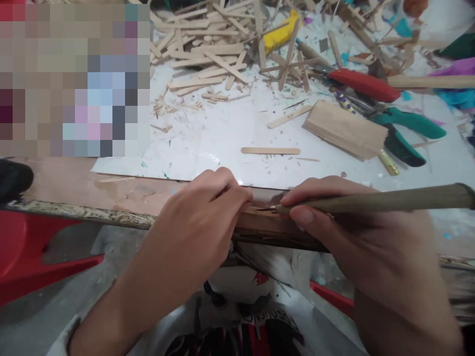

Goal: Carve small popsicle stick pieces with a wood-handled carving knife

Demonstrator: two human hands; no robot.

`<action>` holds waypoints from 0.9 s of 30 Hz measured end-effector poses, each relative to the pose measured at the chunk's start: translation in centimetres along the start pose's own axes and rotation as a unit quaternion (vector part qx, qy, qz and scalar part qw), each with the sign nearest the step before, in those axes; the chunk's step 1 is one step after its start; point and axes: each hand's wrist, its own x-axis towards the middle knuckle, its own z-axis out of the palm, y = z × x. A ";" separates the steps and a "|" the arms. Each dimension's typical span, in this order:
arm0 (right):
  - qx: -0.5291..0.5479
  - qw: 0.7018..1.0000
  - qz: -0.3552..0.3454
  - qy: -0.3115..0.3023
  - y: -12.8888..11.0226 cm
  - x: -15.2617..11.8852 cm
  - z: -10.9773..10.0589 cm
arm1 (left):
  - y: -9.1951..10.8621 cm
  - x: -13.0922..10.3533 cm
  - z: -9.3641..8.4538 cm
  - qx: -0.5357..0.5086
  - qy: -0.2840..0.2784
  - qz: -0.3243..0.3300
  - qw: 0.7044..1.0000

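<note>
My right hand (356,232) is closed round a long tool (378,199) with a greenish-brown handle; its thin pointed tip points left, low over the table's front edge. Close to that tip, my left hand (208,212) rests at the edge with its fingers pressed together. Whatever those fingers hold is hidden. A single craft stick (270,151) lies flat on the white sheet (215,128) beyond my hands. To its right sits a tan block (346,129), tilted at an angle.
Behind are a heap of craft sticks (208,54), a yellow object (281,32), a red-handled tool (365,85), and green-handled pliers (411,123). Red plastic (22,252) shows below the table at left. The upper left is pixelated.
</note>
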 end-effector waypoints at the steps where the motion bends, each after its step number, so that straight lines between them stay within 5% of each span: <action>1: -0.006 1.000 0.003 0.000 0.0 -0.3 0.0 | -0.1 -0.1 -0.1 -0.015 0.001 -0.002 1.000; 16: -0.030 0.999 0.029 -0.018 -0.4 -0.5 0.2 | -0.2 -0.4 0.2 -0.030 0.018 0.038 0.999; 27: -0.014 0.995 0.081 0.049 -2.6 -1.2 1.4 | -0.1 0.0 0.5 -0.039 0.020 0.066 0.997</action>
